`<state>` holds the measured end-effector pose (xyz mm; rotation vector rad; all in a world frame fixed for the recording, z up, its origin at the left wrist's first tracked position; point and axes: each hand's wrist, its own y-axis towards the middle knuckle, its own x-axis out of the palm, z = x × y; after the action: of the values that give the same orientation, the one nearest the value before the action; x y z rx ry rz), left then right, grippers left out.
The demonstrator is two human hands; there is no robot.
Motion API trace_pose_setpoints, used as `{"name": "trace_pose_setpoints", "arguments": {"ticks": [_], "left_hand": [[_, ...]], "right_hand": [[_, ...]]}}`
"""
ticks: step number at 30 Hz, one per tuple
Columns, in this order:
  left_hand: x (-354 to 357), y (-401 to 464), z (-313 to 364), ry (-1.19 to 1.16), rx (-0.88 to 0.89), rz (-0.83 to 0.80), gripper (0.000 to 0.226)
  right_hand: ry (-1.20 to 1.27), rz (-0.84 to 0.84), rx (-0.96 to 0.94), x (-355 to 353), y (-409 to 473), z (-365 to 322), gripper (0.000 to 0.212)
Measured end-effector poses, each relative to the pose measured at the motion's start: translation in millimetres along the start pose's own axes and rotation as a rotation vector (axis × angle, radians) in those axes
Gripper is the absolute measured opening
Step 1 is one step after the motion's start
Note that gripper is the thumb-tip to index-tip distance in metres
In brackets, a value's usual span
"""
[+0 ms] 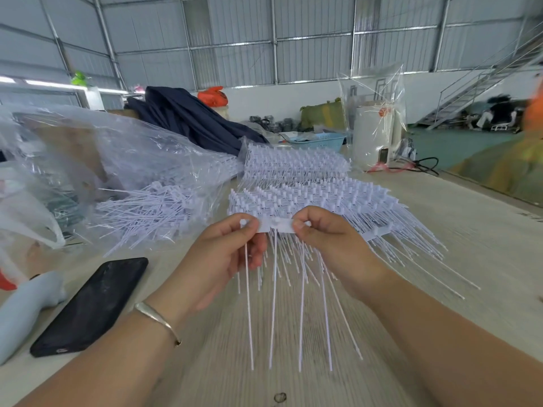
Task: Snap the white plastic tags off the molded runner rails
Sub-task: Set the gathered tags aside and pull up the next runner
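Note:
Between my hands I hold a short white runner rail (276, 225) above the wooden table (440, 218). My left hand (232, 254) pinches its left end at a tag head, and my right hand (323, 233) pinches its right end. Several long thin white tags (273, 304) hang down from the rail toward me. Behind it lies a stack of full runner rails (308, 195) bristling with tags. A loose heap of separated tags (152, 210) lies to the left.
A black phone (94, 304) and a pale grey object (26, 306) lie at the left near edge. Clear plastic bags (73, 148) cover the left. A white appliance (376, 136), a blue basket (317, 141) and dark cloth (191, 118) stand at the back.

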<state>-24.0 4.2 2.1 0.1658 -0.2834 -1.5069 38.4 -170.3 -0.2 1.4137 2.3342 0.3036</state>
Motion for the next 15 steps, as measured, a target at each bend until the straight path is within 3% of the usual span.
{"name": "trace_pose_setpoints", "arguments": {"ticks": [4,10,13,15], "left_hand": [[-0.7,1.8,-0.9,-0.141,-0.061,0.047,0.013],[3.1,2.5,-1.5,-0.427,-0.219,-0.032,0.017],[5.1,1.7,-3.0,-0.54,-0.279,-0.083,0.008],[5.0,1.7,-5.0,-0.593,-0.299,-0.146,0.032]], "right_hand": [[0.057,-0.021,-0.008,-1.9,-0.2,-2.6,0.02],[0.12,-0.072,-0.039,-1.8,-1.8,-4.1,0.015],[0.127,-0.099,-0.059,-3.2,-2.4,-4.2,0.014],[0.154,-0.121,-0.067,-2.9,-3.3,-4.6,0.015]]}}
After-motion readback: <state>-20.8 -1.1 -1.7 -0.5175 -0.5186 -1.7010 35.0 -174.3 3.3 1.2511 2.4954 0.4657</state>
